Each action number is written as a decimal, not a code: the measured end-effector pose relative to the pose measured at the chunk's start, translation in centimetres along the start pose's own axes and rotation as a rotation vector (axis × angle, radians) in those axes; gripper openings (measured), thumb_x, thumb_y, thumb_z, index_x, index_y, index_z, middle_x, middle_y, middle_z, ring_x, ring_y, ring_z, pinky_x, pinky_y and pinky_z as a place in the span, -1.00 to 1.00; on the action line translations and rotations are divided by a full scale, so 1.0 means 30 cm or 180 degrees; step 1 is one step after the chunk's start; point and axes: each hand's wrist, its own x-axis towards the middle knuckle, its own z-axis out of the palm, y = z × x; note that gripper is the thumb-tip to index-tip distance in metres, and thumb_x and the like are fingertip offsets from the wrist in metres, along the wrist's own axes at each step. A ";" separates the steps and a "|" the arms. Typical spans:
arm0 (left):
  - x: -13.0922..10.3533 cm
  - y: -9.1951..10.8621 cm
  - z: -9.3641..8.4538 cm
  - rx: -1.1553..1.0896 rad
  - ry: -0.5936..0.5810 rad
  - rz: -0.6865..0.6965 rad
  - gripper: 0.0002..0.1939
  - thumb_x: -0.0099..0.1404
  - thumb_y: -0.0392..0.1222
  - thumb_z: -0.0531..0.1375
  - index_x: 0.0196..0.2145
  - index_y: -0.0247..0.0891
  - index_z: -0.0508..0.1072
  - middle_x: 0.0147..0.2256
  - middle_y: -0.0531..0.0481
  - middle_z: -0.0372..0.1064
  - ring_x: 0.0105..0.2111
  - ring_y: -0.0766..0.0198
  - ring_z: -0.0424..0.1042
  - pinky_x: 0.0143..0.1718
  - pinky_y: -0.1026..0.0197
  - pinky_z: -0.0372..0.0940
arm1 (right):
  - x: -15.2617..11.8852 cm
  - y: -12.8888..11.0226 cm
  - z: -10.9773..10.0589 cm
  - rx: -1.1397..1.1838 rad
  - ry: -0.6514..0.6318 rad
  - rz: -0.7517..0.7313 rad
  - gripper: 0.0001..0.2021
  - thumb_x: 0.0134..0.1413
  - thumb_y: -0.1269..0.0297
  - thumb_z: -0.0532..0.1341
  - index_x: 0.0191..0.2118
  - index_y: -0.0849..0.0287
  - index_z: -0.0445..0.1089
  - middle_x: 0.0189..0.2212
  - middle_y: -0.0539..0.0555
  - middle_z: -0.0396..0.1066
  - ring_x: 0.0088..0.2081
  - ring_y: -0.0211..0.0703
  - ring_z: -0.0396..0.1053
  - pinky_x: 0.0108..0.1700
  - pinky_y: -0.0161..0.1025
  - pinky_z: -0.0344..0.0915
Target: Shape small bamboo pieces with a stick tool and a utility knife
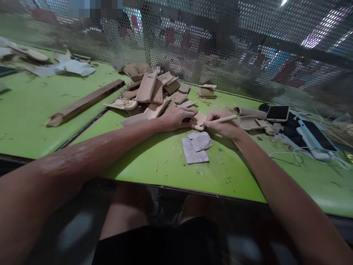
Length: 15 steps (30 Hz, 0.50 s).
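Observation:
My left hand (pixel 176 118) is closed on the left edge of a small pale wooden piece (pixel 199 120), which rests on the green table (pixel 143 158). In my right hand (pixel 223 127), a light-coloured thin tool (pixel 226 119) is pinched, its dark tip touching the piece near its right edge. Just in front of the piece lie overlapping scraps of greyish paper (pixel 194 151). Beyond my left hand, several curved wooden pieces (pixel 147 87) are heaped up.
A long wooden bar (pixel 86 102) lies at left, with white crumpled paper (pixel 74 67) behind it. At right are two phones (pixel 278 113), white cables (pixel 292 154) and curved wooden offcuts (pixel 249 122). A perforated metal screen (pixel 187 48) stands along the back edge.

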 end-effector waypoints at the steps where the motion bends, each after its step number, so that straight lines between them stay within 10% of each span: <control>1: 0.000 -0.001 0.001 0.0021 -0.0002 -0.0009 -0.64 0.41 0.12 0.20 -0.06 -0.15 0.60 -0.03 -0.10 0.57 -0.02 0.11 0.54 -0.07 0.18 0.31 | 0.001 -0.001 0.002 -0.0006 0.0007 -0.0036 -0.71 -0.03 0.12 0.44 -0.51 0.13 0.37 -0.56 0.00 0.31 -0.51 -0.28 0.11 -0.48 -0.24 -0.03; 15: 0.003 -0.007 0.001 -0.0064 0.0060 -0.0178 -0.67 0.36 0.12 0.25 -0.12 -0.14 0.60 -0.11 -0.08 0.61 -0.08 0.13 0.56 -0.03 0.16 0.31 | -0.009 -0.026 0.074 0.0245 0.0335 -0.0060 -0.75 0.10 0.17 0.39 -0.48 0.13 0.38 -0.46 0.06 0.37 -0.44 -0.21 0.22 -0.43 -0.18 0.13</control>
